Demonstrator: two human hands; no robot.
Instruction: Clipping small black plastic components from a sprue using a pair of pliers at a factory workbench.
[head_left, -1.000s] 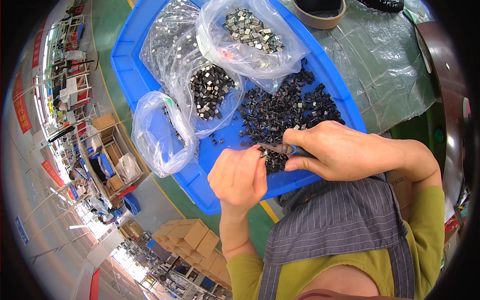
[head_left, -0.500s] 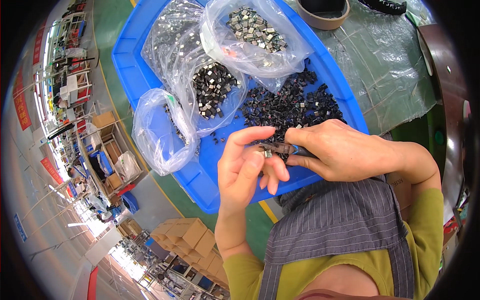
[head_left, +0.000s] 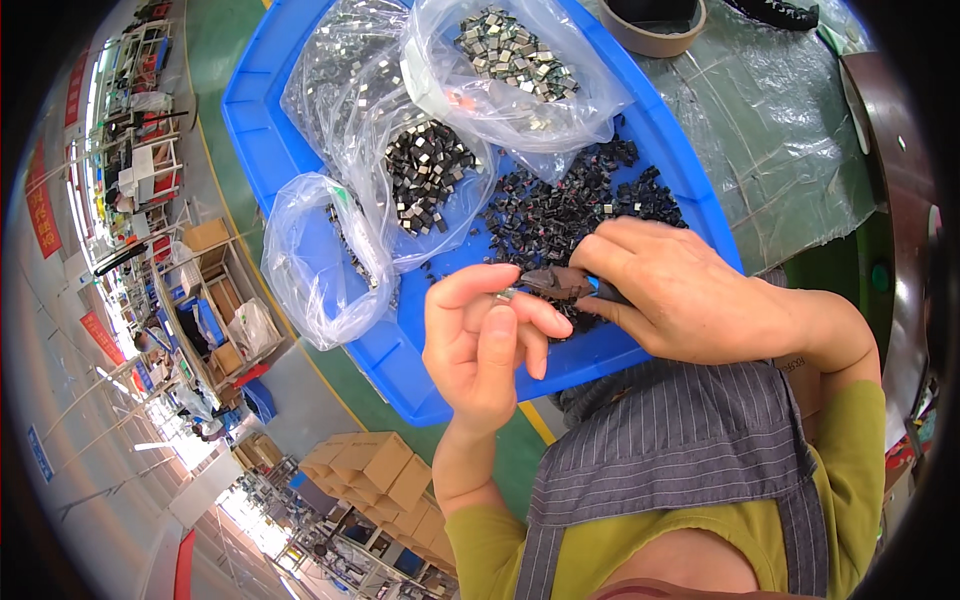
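Note:
My left hand (head_left: 478,355) is raised over the near edge of the blue tray (head_left: 408,385), fingers curled and pinching a small silvery part (head_left: 504,295). In my right hand (head_left: 690,298) is a pair of pliers (head_left: 556,283) with dark jaws and blue-and-black handles. The jaws point left, their tip close by the left fingertips and the part; whether they touch it I cannot tell. Beyond the hands lies a heap of small black pieces (head_left: 545,208), partly hidden by the right hand and pliers.
Inside the tray, an open clear bag (head_left: 415,75) holds silvery-topped blocks (head_left: 512,55). Black-and-silver blocks (head_left: 428,175) lie left of the heap, and another clear bag (head_left: 325,325) hangs over the left rim. A brown round container (head_left: 655,42) stands on the plastic-covered table (head_left: 770,150). Cardboard boxes (head_left: 375,465) are stacked at lower left.
My left hand has shifted slightly left with its fingers curled further in. The pliers have turned, showing more of their jaws' broad side, and the silvery part now sits deeper among the left fingers.

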